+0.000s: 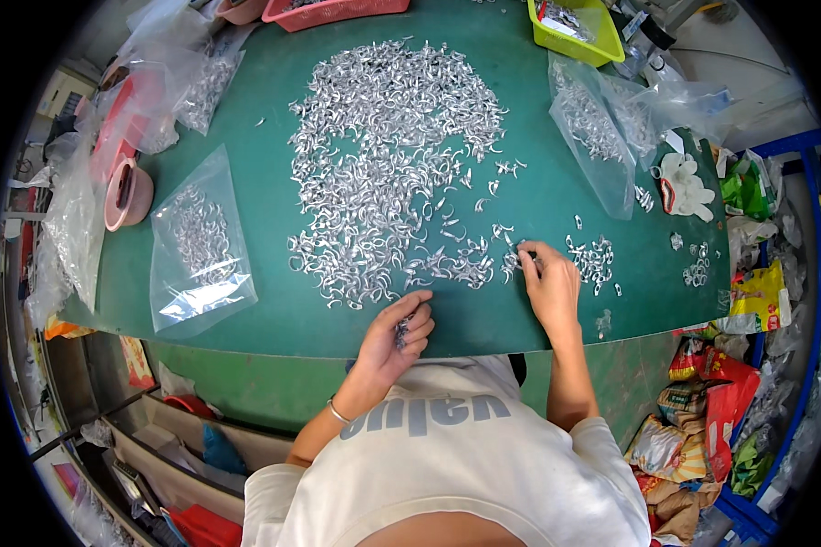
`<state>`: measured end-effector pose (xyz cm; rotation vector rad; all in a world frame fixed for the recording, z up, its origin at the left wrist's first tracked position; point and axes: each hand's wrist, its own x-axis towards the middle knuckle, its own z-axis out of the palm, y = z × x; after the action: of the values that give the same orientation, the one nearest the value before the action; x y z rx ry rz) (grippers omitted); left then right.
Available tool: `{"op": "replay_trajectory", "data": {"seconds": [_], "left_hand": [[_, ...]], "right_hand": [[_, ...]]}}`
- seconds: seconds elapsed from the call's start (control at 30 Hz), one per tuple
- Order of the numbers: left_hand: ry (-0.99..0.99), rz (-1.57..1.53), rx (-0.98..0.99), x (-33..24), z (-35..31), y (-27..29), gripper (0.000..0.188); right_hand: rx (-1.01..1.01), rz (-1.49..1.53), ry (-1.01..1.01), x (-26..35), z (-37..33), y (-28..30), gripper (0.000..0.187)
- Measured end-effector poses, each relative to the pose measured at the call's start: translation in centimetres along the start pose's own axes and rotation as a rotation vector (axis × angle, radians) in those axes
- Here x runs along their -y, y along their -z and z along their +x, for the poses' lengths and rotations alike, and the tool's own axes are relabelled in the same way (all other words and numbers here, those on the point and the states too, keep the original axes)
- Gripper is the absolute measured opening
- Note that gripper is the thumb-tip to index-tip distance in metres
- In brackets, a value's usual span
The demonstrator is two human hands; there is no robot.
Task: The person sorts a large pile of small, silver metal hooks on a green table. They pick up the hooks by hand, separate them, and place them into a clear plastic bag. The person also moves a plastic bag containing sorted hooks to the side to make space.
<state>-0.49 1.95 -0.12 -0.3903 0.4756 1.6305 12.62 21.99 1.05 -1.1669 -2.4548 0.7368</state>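
A big heap of small silvery curved metal parts (383,173) is spread over the green table (265,182). My left hand (390,339) is at the table's front edge, fingers curled around several of these metal parts, which show between the thumb and fingers. Just right of the heap's near end, my right hand (554,287) is closed in a pinch at a small metal part (521,252). A loose group of the parts (459,264) lies between the two hands. To the right of my right hand is a smaller separate cluster (593,262).
A clear bag of parts (201,242) lies left, near a pink bowl (137,199). More filled bags (593,128) and a white glove (687,187) are at right. A red basket (337,11) and a yellow-green basket (579,47) stand at the far edge.
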Motion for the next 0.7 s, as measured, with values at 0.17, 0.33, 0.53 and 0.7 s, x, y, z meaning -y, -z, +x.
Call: {"op": "replay_trajectory", "data": {"seconds": [0.17, 0.33, 0.53, 0.7], "left_hand": [[0.008, 0.004, 0.011, 0.2, 0.1, -0.1, 0.018], [-0.001, -0.001, 0.005, 0.0, 0.0, 0.0, 0.018], [-0.011, 0.011, -0.007, 0.0, -0.1, 0.0, 0.018], [-0.009, 0.005, 0.003, 0.0, -0.1, 0.0, 0.018]], "right_hand": [[-0.006, 0.082, 0.177, 2.5, 0.5, -1.5, 0.015], [0.032, -0.029, 0.241, 3.3, 1.3, -2.8, 0.012], [0.093, 0.143, 0.14, 2.8, 1.1, -2.5, 0.01], [0.092, 0.02, 0.287, 3.0, 1.0, -3.0, 0.012]]}}
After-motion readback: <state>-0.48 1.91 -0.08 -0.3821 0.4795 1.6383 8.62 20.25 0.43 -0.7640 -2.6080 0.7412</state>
